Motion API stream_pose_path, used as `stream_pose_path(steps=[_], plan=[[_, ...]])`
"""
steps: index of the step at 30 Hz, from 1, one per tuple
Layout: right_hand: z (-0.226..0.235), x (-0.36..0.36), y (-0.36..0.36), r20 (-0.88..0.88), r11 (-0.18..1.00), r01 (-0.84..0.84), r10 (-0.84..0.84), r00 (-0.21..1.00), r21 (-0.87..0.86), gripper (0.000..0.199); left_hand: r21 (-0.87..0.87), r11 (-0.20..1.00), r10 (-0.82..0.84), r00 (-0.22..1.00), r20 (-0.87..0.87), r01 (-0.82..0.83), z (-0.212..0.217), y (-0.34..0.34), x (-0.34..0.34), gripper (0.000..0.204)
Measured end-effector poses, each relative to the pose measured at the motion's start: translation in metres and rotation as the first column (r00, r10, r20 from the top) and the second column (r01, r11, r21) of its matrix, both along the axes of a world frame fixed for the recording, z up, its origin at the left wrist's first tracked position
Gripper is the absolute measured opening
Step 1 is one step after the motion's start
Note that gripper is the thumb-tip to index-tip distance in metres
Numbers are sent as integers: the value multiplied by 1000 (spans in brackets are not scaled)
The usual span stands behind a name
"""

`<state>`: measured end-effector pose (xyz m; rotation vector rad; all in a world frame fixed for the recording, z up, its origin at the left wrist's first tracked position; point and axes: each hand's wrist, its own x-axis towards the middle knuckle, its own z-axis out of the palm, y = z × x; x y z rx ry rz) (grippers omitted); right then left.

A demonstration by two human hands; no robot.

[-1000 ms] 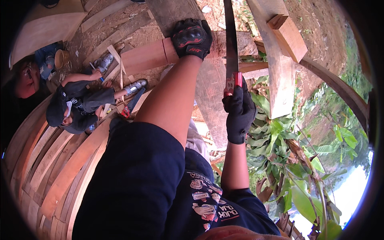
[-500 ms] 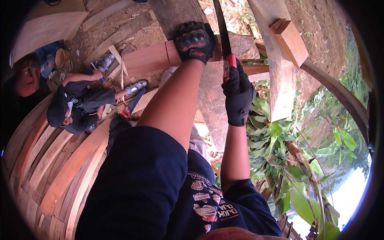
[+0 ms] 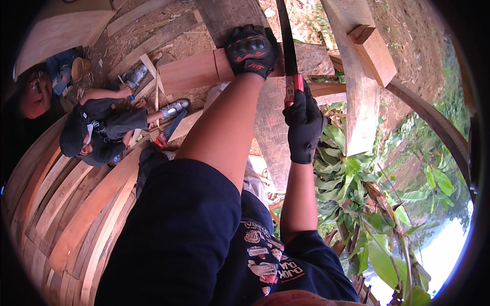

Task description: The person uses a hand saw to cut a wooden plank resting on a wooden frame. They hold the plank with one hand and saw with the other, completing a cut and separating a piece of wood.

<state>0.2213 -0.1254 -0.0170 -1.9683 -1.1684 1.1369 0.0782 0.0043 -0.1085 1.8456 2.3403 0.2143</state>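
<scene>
Bearing down: the left hand, in a black glove with red trim, lies knuckles-up on the reddish plank; from where I stand I can't tell whether its fingers are clamped round the edge.
Saw hand: the right hand, in a plain black glove, has its fingers wrapped tight round the red handle of the hand saw.
Saw: its dark blade points away from the wearer and crosses the plank just right of the left glove; how deep the teeth sit, I can't make out.
Plank: it runs crosswise over a weathered grey board, with a dark line across it left of the glove.
Off to the left: a person in dark clothes and a cap sits holding something thin and blue, a second saw lying near their shoe.
Right side: a pale board with a wood block on it, leafy plants below.
Lower left: long boards side by side.
</scene>
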Motion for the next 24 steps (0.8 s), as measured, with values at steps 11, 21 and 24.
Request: stream_pose_path(steps=[11, 21, 24], plan=[[2, -2, -5, -57, 1000, 21, -21, 998, -6, 45, 33, 999, -8, 1000, -6, 8, -3, -1, 0, 40], [8, 2, 2, -119, 991, 67, -81, 990, -112, 44, 7, 1000, 3, 1000, -1, -3, -8, 0, 8, 42], [-2, 0, 0, -60, 997, 49, -52, 997, -52, 44, -6, 1000, 9, 1000, 18, -8, -7, 1, 7, 40]])
